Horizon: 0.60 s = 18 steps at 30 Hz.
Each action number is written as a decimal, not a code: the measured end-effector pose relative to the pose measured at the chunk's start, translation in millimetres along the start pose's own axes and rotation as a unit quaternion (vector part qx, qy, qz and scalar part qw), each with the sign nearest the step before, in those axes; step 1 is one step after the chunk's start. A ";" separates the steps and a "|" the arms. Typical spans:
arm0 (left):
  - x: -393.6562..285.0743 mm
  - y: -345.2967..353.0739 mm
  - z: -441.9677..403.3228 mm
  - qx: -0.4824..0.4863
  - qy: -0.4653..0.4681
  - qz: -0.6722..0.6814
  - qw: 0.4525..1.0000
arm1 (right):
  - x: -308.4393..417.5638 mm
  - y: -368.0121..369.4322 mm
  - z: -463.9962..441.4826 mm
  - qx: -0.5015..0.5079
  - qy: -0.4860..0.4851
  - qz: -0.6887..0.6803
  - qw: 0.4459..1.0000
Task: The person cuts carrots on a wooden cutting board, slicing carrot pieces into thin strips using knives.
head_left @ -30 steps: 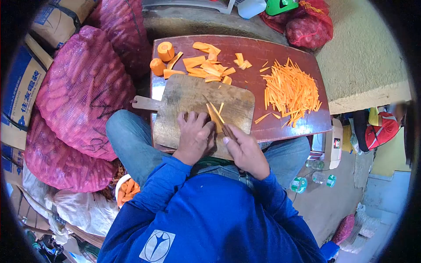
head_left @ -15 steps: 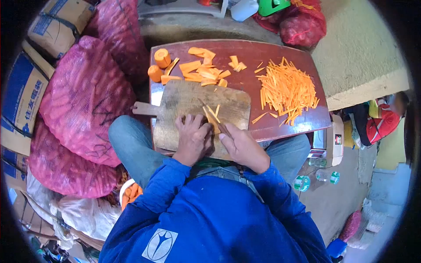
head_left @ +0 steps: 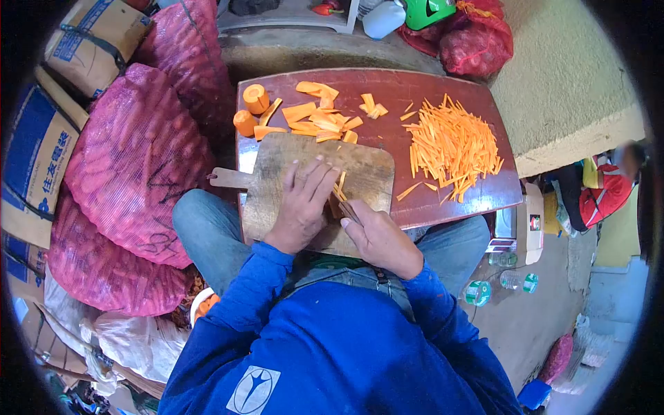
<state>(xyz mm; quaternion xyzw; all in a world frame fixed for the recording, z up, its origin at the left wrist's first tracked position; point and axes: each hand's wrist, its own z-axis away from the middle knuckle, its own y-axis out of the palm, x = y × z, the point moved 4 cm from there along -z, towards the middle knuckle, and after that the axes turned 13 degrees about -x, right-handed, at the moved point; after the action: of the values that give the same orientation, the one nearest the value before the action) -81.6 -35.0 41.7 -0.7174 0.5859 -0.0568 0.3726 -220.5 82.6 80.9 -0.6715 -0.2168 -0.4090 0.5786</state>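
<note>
My right hand is wrapped round the handle of a knife, whose blade points up and left over the wooden cutting board. My left hand lies with its fingers stretched out on the board, left of the blade; what is under the palm is hidden. A few thin carrot strips lie between the left fingertips and the knife. Beyond the board, carrot slices and thick carrot pieces rest on the red table. To the right is a heap of carrot sticks.
Pink mesh sacks are piled at the left beside cardboard boxes. A white container with carrots stands by my left leg. Plastic bottles lie on the floor at right. Another person in red is at far right.
My left hand has gone from curled fingers to stretched-out fingers, reaching farther up the board. The knife blade has dropped back toward my right hand and is less visible.
</note>
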 end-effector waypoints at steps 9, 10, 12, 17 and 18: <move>-2.7 6.4 -3.9 -0.024 -0.013 0.029 0.999 | -8.9 -0.4 0.5 -0.018 -0.018 -0.027 0.999; -4.2 5.2 -2.6 -0.017 -0.006 0.019 1.000 | -9.4 1.5 4.0 -0.034 -0.024 -0.056 0.998; -5.7 -0.9 -1.4 -0.009 -0.005 0.013 1.000 | -5.3 2.1 8.9 -0.044 -0.027 -0.088 0.995; -5.6 -5.5 1.6 -0.004 -0.046 0.020 0.999 | -7.5 -4.0 -5.6 0.005 -0.042 -0.034 0.999; -2.4 -3.8 3.3 0.004 -0.038 0.014 0.999 | -6.0 -5.1 -7.1 0.004 -0.038 -0.039 0.999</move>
<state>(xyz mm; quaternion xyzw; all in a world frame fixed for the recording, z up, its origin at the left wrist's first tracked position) -77.5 -31.2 42.4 -0.7095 0.5807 -0.0267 0.3982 -230.0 78.2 79.1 -0.6753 -0.2663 -0.4043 0.5564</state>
